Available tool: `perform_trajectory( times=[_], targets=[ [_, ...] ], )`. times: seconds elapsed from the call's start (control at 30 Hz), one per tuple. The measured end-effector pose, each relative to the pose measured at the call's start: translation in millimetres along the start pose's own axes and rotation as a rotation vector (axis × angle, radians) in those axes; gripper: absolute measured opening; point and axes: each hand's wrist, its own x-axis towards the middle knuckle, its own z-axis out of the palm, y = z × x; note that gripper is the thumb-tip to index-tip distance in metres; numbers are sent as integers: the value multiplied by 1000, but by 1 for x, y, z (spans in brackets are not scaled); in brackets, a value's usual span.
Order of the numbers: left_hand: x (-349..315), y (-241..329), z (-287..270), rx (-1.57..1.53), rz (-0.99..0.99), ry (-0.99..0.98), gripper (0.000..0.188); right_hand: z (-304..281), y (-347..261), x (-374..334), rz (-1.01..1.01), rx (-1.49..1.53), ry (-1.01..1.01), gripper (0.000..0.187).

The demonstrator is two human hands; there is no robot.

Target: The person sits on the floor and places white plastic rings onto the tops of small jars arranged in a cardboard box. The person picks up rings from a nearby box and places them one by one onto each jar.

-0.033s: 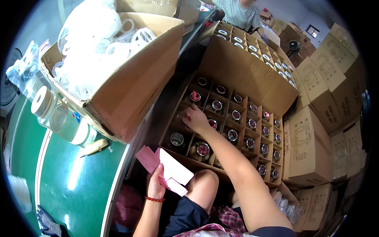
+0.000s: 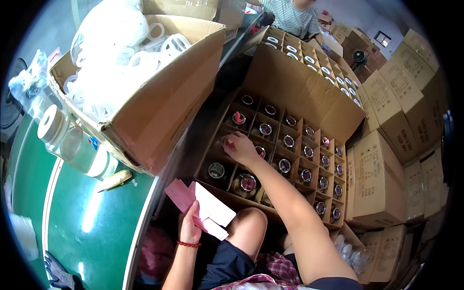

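Note:
My left hand (image 2: 190, 223), wearing a red bead bracelet, grips a fanned stack of pink and white paper slips (image 2: 205, 208) over my knee. My right hand (image 2: 239, 148) reaches into a divided carton (image 2: 290, 77), its fingers curled together at a cell on the left side. Whatever they pinch is hidden, as is most of that cell. Glass jars (image 2: 216, 170) with shiny round rims stand in the carton's cells. Rolled pink paper (image 2: 238, 118) sticks out of one jar, and pink shows in several others, such as the jar (image 2: 248, 182) below my right hand.
On the green table (image 2: 92, 232) at left stand an open box of white plastic rings (image 2: 164, 92) and a lidded glass jar (image 2: 72, 140). A glove (image 2: 60, 273) lies near the table's front. Stacked cartons (image 2: 377, 179) line the right. Another person (image 2: 292, 19) is behind a second jar carton (image 2: 314, 60).

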Motion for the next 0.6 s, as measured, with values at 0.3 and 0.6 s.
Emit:
perform_trajectory(
  times=[0.3, 0.6],
  targets=[
    [0, -5, 21, -34, -85, -16, 35, 9, -12, -4, -41, -426, 2, 73],
    [18, -4, 2, -54, -34, 38, 37, -2, -16, -24, -148, -234, 137, 62]
  ],
)
